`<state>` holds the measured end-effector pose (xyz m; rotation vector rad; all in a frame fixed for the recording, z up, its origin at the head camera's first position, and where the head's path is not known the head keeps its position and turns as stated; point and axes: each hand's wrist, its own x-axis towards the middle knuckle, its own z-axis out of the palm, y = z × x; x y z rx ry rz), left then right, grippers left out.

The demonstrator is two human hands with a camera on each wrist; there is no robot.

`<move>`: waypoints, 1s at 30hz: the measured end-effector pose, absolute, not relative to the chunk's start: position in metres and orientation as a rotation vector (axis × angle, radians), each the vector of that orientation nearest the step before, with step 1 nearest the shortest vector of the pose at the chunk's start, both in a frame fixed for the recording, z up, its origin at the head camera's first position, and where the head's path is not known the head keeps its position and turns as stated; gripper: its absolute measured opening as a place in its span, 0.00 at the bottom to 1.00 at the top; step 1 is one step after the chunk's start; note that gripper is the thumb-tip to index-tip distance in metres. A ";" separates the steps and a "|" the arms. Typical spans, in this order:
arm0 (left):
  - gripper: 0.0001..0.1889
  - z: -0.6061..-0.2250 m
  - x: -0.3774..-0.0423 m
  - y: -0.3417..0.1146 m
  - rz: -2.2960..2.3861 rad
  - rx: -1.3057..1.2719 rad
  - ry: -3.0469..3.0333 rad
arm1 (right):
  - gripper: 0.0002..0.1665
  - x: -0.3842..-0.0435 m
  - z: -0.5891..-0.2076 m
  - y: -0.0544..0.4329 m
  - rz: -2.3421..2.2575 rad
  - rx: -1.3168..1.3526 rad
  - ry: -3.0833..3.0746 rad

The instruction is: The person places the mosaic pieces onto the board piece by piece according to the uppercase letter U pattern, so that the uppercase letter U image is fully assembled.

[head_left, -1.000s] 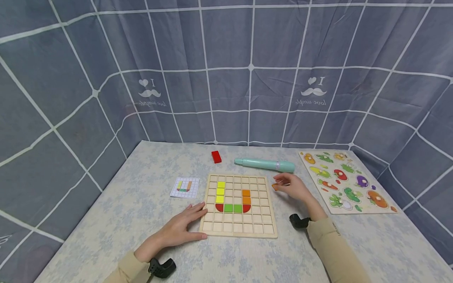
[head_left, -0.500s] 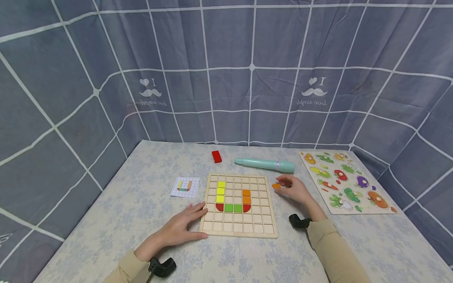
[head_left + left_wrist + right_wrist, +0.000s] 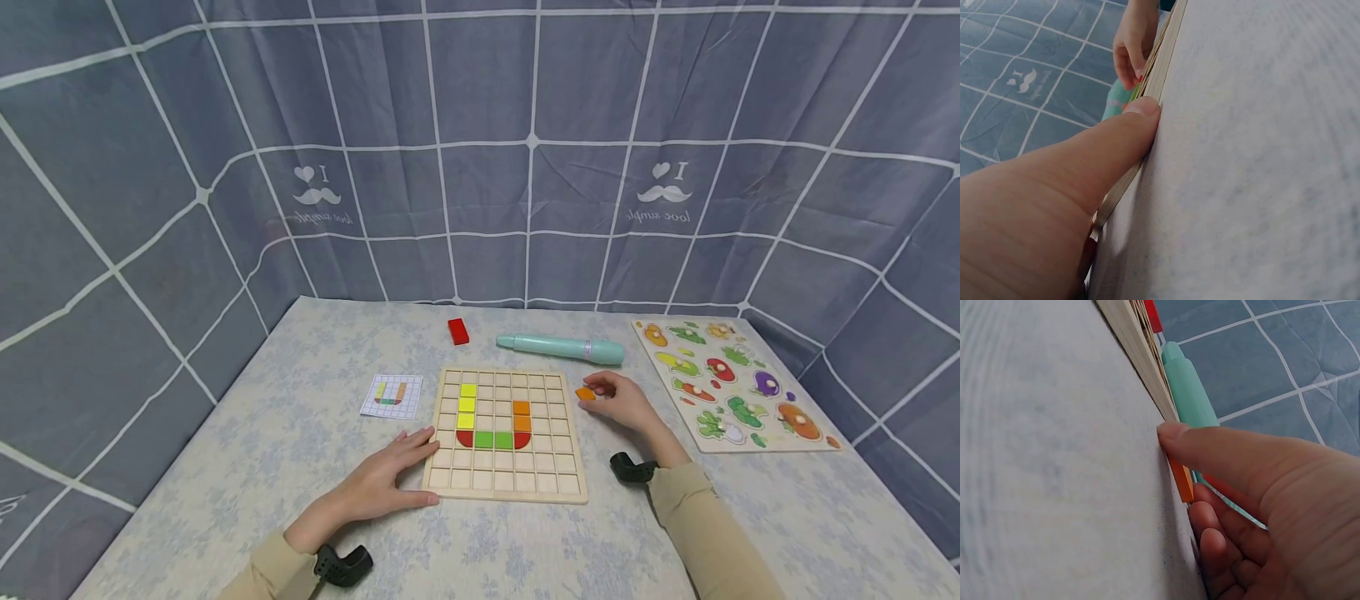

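Note:
A wooden grid board (image 3: 504,492) lies in the middle of the table. Yellow, green and orange squares and two red rounded corner pieces form a U shape in its cells. My left hand (image 3: 386,483) rests at the board's left side, fingers spread. Its thumb (image 3: 1141,115) touches the wooden edge in the left wrist view. Just beyond the board's right side, my right hand (image 3: 618,400) pinches an orange square block (image 3: 585,393) low at the tabletop. The right wrist view has that orange block (image 3: 1182,481) between thumb and fingertips.
A patterned card (image 3: 392,397) with a coloured U lies left of the board. Behind it are a red block (image 3: 458,332) and a mint-green pen-shaped stick (image 3: 560,348). A vegetable puzzle board (image 3: 738,387) lies at the right. Grid-patterned curtain (image 3: 480,192) surrounds the table.
The orange block has turned in my right fingers, from tilted and mostly covered to showing its flat top. My right hand has barely shifted; my left hand keeps its place.

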<state>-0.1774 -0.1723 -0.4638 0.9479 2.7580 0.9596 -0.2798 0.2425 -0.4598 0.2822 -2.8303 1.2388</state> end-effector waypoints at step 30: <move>0.41 -0.463 -0.177 -0.172 0.965 0.940 2.747 | 0.18 -0.283 -0.436 0.199 1.497 0.604 -2.816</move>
